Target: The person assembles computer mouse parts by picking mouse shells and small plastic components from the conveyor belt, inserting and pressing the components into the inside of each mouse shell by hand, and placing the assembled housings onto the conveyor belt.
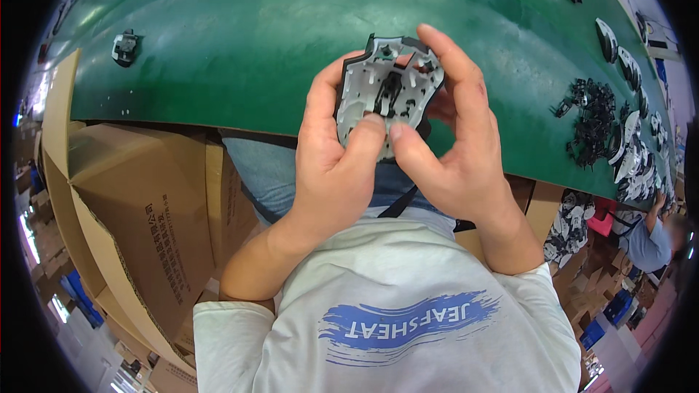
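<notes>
Between my hands is a computer mouse shell (357,90), its hollow white inside turned up and its rim dark. A narrow black plastic part (389,92) lies along the middle of the hollow. My left hand (336,153) is closed round the shell's left side, thumb reaching in at the near end. On the right side, my right hand (460,127) grips the shell, its index finger stretched along the far right edge. Both thumb tips press close together at the lower end of the black part. The fingers beneath the shell are mostly hidden.
A green table (240,51) spans the front. At far left lies a small black-and-white part (126,48). Black plastic parts (593,124) are heaped at right, beside several white-and-black shells (630,69). An open cardboard box (138,196) stands left of my lap. Another person (649,241) is at far right.
</notes>
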